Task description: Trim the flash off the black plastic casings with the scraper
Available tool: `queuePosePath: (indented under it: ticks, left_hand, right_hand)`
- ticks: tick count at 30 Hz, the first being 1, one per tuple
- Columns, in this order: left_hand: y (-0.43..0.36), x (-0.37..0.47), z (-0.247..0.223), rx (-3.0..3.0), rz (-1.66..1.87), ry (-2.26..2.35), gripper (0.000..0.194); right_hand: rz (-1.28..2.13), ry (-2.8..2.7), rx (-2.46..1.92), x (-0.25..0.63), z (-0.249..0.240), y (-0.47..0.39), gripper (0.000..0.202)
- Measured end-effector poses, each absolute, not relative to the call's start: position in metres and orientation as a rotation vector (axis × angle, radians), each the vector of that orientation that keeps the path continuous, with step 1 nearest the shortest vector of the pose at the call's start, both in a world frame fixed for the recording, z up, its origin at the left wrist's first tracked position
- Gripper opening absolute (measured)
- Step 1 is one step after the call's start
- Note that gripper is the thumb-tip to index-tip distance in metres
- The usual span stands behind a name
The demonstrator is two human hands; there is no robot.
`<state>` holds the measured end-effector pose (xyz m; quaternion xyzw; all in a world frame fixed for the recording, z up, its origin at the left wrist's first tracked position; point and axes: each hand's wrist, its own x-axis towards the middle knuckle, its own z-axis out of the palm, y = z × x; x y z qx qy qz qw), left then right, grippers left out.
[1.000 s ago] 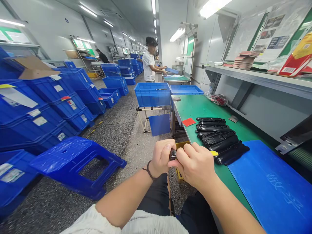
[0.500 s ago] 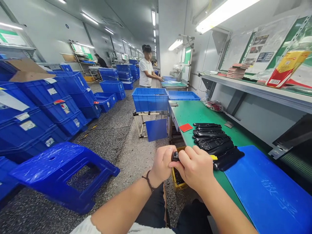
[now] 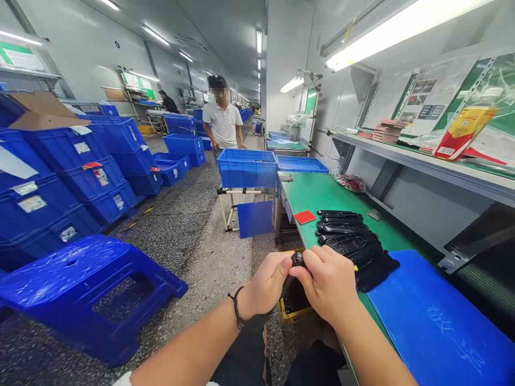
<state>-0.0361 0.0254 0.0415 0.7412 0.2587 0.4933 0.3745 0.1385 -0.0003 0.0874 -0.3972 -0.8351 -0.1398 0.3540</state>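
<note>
My left hand [image 3: 269, 283] is closed round a black part [image 3: 298, 260], whose rounded end shows between my two thumbs. My right hand [image 3: 330, 279] is closed on the same part from the other side; a small yellow tip [image 3: 355, 268] sticks out beyond its knuckles, and what it belongs to is hidden. Both hands are above a yellow crate [image 3: 295, 316] holding dark pieces. Several long black molded parts [image 3: 346, 236] lie in a row on the green table [image 3: 309, 190], right of my hands. A red card [image 3: 304, 217] rests by the table's left edge.
Blue bins [image 3: 247, 169] stand on a rack ahead, with a person [image 3: 223, 120] in a white shirt behind them. A blue stool [image 3: 80, 268] and stacked bins [image 3: 44, 203] are at the left. A blue sheet [image 3: 434, 311] covers the table's near right; above runs a shelf [image 3: 418, 155].
The person in white has moved left and now faces this way, arms lowered. My hands remain together on the black part, and less of the yellow tip shows. The view has shifted slightly.
</note>
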Motion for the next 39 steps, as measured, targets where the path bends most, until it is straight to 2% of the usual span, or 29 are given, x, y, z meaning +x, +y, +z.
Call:
queuePosePath:
  ticks: [7,13,31,39]
  left_hand:
    - [0.017,-0.025,0.049,1.68,1.261,0.684,0.056]
    - [0.017,-0.02,0.051,1.538,1.256,0.752,0.063]
    - [0.028,-0.018,0.036,1.08,1.324,0.808,0.067]
    - [0.033,-0.023,0.046,1.032,1.359,0.89,0.07]
  right_hand:
    - [-0.48,-2.092,-0.982,0.14,0.085,0.003,0.052]
    - [-0.565,-2.083,-0.987,0.138,0.08,0.005,0.052]
    - [-0.448,-2.271,-1.094,0.132,0.068,0.011,0.055]
    - [-0.45,-2.368,-1.06,0.125,0.06,0.011,0.06]
